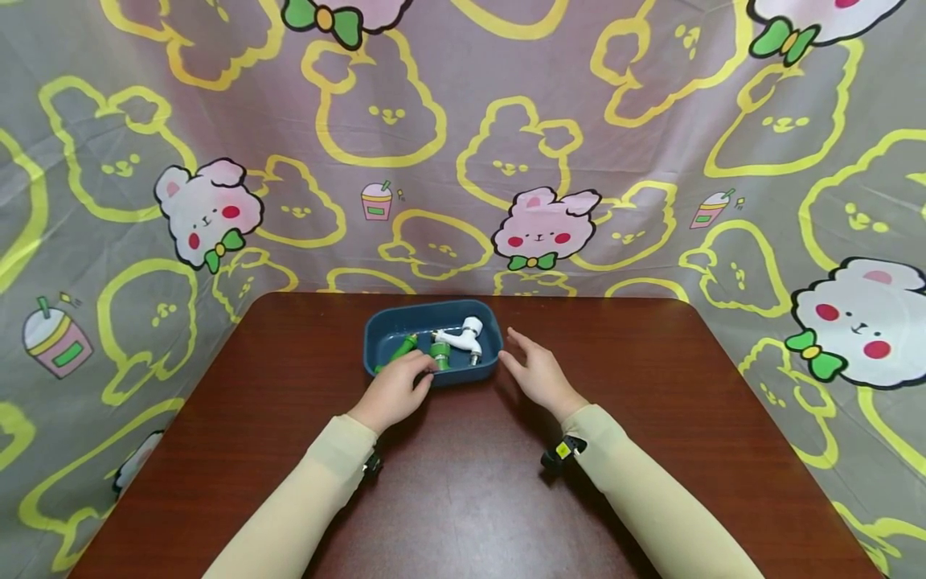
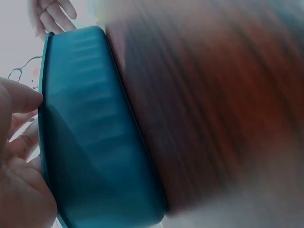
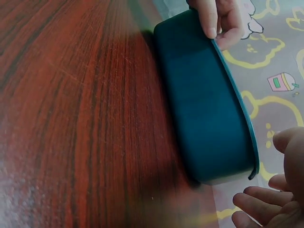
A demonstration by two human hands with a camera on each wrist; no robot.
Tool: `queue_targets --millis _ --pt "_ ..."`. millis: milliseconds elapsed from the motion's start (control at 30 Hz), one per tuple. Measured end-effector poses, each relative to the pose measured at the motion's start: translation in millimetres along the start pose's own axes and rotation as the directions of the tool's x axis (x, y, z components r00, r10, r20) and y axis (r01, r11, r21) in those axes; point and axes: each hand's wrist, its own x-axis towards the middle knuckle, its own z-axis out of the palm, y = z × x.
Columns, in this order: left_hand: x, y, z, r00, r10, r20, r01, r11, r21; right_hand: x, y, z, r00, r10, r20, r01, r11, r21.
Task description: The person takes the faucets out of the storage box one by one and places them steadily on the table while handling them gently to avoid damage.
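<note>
At far side of table (image 1: 463, 507), blue basin (image 1: 466, 375): probably light, stiff, best taken by both ends. Left hand (image 1: 393, 392) at near edge, fingers partly hidden; cannot tell whether pinching. Right hand (image 1: 538, 376) spread, just beside basin. Inside, white tap (image 1: 463, 342), likely hard, slick: grasp body.

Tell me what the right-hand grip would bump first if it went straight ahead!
Probably the right end of the blue bin: the right-hand grip points toward it. Height is hard to judge, so it might pass over.
</note>
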Motion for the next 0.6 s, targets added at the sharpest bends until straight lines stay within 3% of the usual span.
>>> queue_targets --millis 600 --pt "0.2 9.0 0.3 0.999 0.024 0.043 -0.024 1.000 -0.009 -4.3 1.9 -1.3 0.999 0.039 0.019 -0.040 0.999 0.032"
